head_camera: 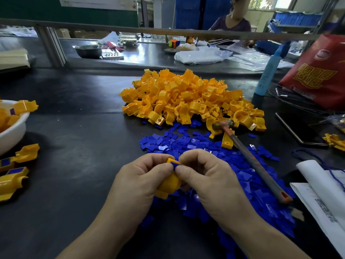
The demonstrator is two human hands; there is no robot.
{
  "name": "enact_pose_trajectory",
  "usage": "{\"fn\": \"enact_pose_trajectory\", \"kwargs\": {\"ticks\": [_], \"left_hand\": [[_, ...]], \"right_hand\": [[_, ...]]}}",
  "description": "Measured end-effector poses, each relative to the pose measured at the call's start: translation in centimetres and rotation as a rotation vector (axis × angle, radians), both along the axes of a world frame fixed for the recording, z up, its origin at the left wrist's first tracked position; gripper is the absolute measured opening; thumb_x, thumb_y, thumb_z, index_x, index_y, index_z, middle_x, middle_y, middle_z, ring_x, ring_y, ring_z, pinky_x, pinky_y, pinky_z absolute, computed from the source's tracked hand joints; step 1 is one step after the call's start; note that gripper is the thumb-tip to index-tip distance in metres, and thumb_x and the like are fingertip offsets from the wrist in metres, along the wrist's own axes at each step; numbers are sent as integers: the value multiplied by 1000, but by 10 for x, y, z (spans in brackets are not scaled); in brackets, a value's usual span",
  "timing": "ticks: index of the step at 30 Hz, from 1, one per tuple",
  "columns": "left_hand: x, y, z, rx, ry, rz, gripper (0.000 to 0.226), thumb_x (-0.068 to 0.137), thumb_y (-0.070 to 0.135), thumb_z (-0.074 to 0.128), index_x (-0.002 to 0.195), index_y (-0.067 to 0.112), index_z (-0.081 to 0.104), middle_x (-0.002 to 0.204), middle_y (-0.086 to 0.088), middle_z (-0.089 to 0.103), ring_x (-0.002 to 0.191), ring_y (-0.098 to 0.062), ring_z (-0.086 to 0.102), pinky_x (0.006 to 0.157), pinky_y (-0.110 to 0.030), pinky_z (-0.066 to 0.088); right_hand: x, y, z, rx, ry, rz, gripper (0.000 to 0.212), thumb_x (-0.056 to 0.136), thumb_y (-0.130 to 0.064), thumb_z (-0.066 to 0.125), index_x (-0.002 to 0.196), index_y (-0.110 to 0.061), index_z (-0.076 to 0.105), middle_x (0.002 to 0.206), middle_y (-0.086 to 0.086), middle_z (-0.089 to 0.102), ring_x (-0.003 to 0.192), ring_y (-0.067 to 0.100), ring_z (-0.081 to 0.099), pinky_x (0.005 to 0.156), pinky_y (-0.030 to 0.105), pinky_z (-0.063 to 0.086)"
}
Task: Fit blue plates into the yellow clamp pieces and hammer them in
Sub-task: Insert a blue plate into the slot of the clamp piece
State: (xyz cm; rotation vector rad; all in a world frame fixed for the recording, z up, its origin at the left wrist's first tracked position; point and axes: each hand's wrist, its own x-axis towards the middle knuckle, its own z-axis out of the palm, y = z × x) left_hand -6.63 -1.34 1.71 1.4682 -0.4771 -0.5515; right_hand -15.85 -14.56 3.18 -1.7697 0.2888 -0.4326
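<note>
My left hand (139, 179) grips a yellow clamp piece (169, 185) low in the middle of the view. My right hand (203, 176) pinches a small blue plate (175, 165) against the clamp's top end. Both hands hover over the near edge of a spread of loose blue plates (248, 182). Behind it lies a big heap of yellow clamp pieces (188, 98). A hammer (250, 157) lies across the blue plates, its head at the heap's edge and its handle running toward the lower right.
A white bowl (11, 131) with clamp pieces stands at the left edge, with several fitted clamps (13, 174) beside it. A phone (300, 129), a red bag (319, 71), a blue bottle (267, 73) and papers (324, 199) crowd the right. A person sits across the bench.
</note>
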Motion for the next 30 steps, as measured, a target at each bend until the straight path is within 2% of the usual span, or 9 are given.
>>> {"fn": "enact_pose_trajectory", "kwargs": {"ticks": [2, 5, 12, 14, 18, 22, 26, 30], "left_hand": [[0, 1, 0, -12, -5, -1, 36, 61, 50, 69, 92, 34, 76, 89, -9, 78, 82, -29, 75, 72, -49, 61], [-2, 1, 4, -16, 1, -10, 32, 63, 46, 68, 91, 33, 76, 88, -10, 78, 80, -30, 76, 70, -47, 61], [-4, 3, 7, -42, 32, -7, 37, 56, 51, 71, 86, 30, 77, 83, -9, 77, 75, -24, 75, 56, -31, 58], [-4, 3, 7, -34, 29, -1, 27, 66, 48, 81, 86, 30, 77, 83, -9, 77, 74, -23, 75, 56, -32, 57], [-4, 3, 5, -24, 26, 25, 7, 81, 32, 72, 87, 30, 76, 82, -9, 77, 74, -23, 75, 57, -33, 58], [-5, 4, 7, 0, 11, 40, 18, 75, 37, 66, 88, 31, 76, 81, -10, 77, 74, -27, 75, 60, -39, 60], [-4, 3, 8, 10, -1, 43, 7, 86, 31, 69, 89, 31, 75, 82, -9, 77, 74, -28, 75, 61, -43, 61], [-3, 6, 14, 14, -2, 52, 22, 74, 43, 66, 91, 33, 76, 85, -8, 77, 76, -25, 74, 60, -37, 60]], "right_hand": [[0, 0, 1, 91, -2, 20, 22, 84, -24, 68, 97, -41, 65, 90, -9, 68, 78, 11, 68, 62, 20, 55], [-1, 2, 4, 129, -31, 64, 17, 79, -33, 65, 93, -42, 68, 90, -8, 70, 80, 11, 69, 64, 19, 55], [-3, 6, 9, 137, -95, 68, 16, 75, -36, 63, 89, -40, 70, 90, -10, 71, 82, 8, 69, 64, 16, 54], [-3, 8, 10, 118, -99, 63, 15, 75, -36, 63, 88, -40, 70, 89, -10, 71, 82, 8, 69, 64, 17, 54], [-3, 9, 10, 88, -98, 58, 16, 76, -36, 62, 90, -38, 69, 89, -8, 71, 81, 11, 69, 64, 18, 55], [-3, 11, 11, 75, -114, 57, 15, 76, -35, 63, 89, -36, 69, 87, -8, 70, 80, 9, 69, 62, 17, 55], [-1, 13, 10, 48, -137, 31, 16, 74, -37, 62, 88, -35, 68, 84, -11, 69, 77, 6, 68, 61, 15, 54], [1, 11, 10, -50, -60, 25, 22, 75, -49, 56, 96, -45, 63, 93, -17, 66, 84, 2, 65, 65, 16, 54]]}}
